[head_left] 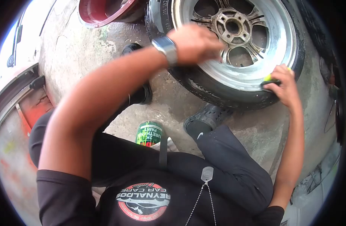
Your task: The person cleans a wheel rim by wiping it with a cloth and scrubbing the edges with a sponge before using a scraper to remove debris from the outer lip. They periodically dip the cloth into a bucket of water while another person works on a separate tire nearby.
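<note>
A car wheel lies face up on the ground, with a silver alloy rim (281,34) inside a black tyre (214,89). My right hand (284,84) is closed around a yellow-and-dark scrubbing sponge (269,80), pressed to the rim's lower right edge. Over the rim's left side is my left hand (195,43), wearing a watch (165,47) at the wrist. Motion smears its curled fingers, and I cannot make out whether they hold anything. Brownish grime shows around the hub (232,27) and on the spokes.
A red tub (105,19) stands at the upper left, close to the tyre. Between my legs is a green paint can (148,132). My dark clogs (208,115) rest on the worn concrete floor (78,56). A paint-marked vehicle panel (33,101) lies at the left.
</note>
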Demonstrator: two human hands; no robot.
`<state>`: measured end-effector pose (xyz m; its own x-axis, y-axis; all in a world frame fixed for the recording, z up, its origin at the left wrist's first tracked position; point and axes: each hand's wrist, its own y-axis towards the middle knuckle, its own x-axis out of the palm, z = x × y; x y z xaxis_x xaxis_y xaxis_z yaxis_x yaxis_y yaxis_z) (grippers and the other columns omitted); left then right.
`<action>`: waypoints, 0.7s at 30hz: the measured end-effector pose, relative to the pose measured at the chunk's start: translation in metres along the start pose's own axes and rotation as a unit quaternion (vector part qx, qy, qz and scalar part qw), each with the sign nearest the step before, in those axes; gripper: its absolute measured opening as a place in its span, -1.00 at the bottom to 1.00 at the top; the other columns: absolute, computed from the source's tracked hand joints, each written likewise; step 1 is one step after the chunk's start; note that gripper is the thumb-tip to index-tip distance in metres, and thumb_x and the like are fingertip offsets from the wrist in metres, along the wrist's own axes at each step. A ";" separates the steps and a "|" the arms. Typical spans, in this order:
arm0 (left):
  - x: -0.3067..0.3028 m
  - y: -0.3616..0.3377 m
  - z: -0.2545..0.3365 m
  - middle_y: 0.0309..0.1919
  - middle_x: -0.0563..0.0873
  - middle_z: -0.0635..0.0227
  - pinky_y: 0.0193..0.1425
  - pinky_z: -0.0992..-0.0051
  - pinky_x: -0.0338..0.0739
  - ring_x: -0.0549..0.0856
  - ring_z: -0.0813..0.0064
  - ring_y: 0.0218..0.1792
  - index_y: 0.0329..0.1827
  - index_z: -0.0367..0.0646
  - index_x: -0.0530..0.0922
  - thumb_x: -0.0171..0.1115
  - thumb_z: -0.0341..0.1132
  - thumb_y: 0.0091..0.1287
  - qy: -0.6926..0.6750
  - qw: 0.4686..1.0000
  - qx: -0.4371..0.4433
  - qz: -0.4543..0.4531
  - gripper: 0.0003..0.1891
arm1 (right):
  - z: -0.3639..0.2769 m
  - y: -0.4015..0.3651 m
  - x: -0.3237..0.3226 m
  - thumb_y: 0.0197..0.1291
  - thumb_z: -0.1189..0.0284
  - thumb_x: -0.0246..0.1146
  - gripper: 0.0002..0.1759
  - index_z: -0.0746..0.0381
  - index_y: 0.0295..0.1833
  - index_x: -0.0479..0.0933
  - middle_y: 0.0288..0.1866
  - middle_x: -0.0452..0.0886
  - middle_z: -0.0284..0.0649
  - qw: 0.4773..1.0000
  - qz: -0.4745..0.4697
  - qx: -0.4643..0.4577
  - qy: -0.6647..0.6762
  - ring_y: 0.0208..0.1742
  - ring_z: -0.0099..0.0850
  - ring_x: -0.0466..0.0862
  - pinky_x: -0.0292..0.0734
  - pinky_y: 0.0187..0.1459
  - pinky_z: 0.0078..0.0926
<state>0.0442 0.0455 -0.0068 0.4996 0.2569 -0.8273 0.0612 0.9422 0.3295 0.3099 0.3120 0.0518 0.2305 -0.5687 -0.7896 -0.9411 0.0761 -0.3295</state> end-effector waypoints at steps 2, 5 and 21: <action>0.024 0.019 0.061 -0.34 0.74 0.28 -0.17 0.17 0.73 0.80 0.14 -0.22 -0.23 -0.05 0.63 0.34 0.12 0.45 -0.034 0.993 -0.077 -0.078 -0.61 | -0.004 -0.006 0.001 -0.08 0.40 0.60 -0.69 0.26 -0.31 0.62 -0.25 0.57 -0.28 0.998 0.056 -0.006 -0.029 -0.03 -0.24 0.54 0.34 0.13 -0.16; 0.079 0.074 0.123 -0.33 0.76 0.15 -0.25 0.13 0.73 0.82 0.12 -0.29 -0.23 -0.13 0.65 0.32 -0.01 0.46 -0.049 0.982 -0.184 -0.006 -0.66 | -0.016 -0.001 0.031 -0.10 0.42 0.58 -0.66 0.28 -0.28 0.56 -0.25 0.52 -0.23 0.992 0.062 -0.026 0.111 -0.02 -0.20 0.55 0.35 0.08 -0.17; -0.032 -0.031 0.025 -0.05 0.66 0.38 0.07 0.24 0.53 0.66 0.26 -0.02 -0.07 0.06 0.58 0.45 -0.10 0.33 0.089 0.989 0.032 -0.116 -0.73 | -0.011 0.012 0.010 -0.08 0.39 0.64 -0.69 0.20 -0.28 0.65 -0.25 0.59 -0.27 0.999 -0.023 0.001 0.041 -0.03 -0.21 0.56 0.38 0.15 -0.19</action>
<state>0.0475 0.0031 0.0210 0.3061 0.0743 -0.9491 0.2139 0.9661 0.1446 0.2980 0.2982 0.0454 0.2531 -0.6365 -0.7285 -0.9293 0.0494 -0.3660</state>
